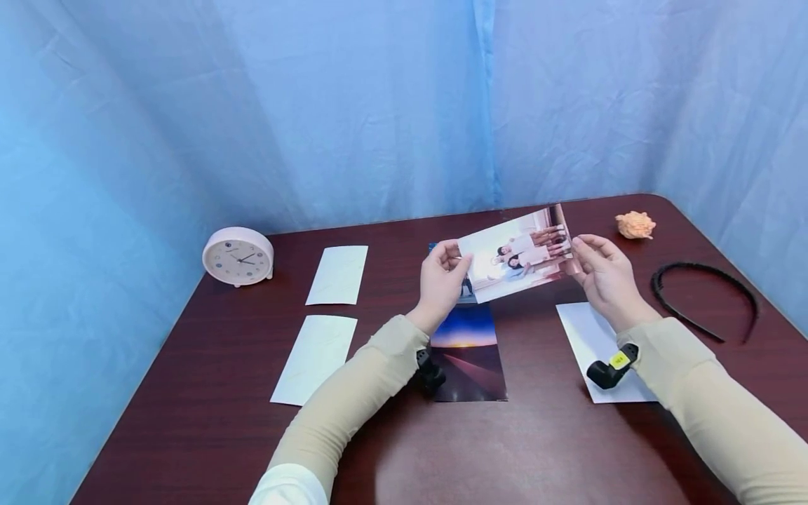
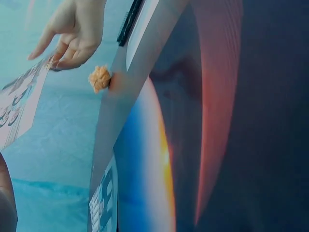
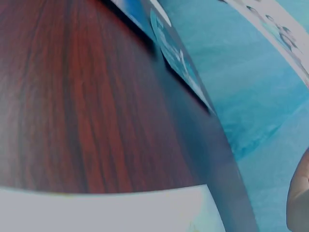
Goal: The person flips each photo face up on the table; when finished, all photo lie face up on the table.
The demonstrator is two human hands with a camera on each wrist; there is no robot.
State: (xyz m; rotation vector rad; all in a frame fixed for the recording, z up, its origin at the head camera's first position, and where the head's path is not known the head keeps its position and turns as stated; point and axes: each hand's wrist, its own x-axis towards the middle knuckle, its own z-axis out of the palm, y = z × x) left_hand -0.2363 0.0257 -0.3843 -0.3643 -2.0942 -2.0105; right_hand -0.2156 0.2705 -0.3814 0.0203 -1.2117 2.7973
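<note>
Between both hands, raised over the table, is a printed photo (image 1: 519, 257) of people in white tops, turned sideways and tilted. My left hand (image 1: 442, 280) pinches its left edge between thumb and fingers. At the opposite edge my right hand (image 1: 607, 280) grips it, also seen in the left wrist view, where the photo (image 2: 20, 104) hangs from the right hand (image 2: 79, 34). Under the left hand lies a sunset road photo (image 1: 468, 361). Behind that, another photo (image 1: 468, 293) is mostly hidden by the held one. A white sheet (image 1: 577, 337) lies partly under the right forearm.
Two white sheets (image 1: 337, 275) lie one behind the other on the left of the dark wooden table (image 1: 189, 393). A white alarm clock (image 1: 238, 258) stands at the back left. On the right are an orange flower-like ball (image 1: 635, 225) and a black headband (image 1: 694, 265). Blue curtains (image 1: 379, 105) surround the table.
</note>
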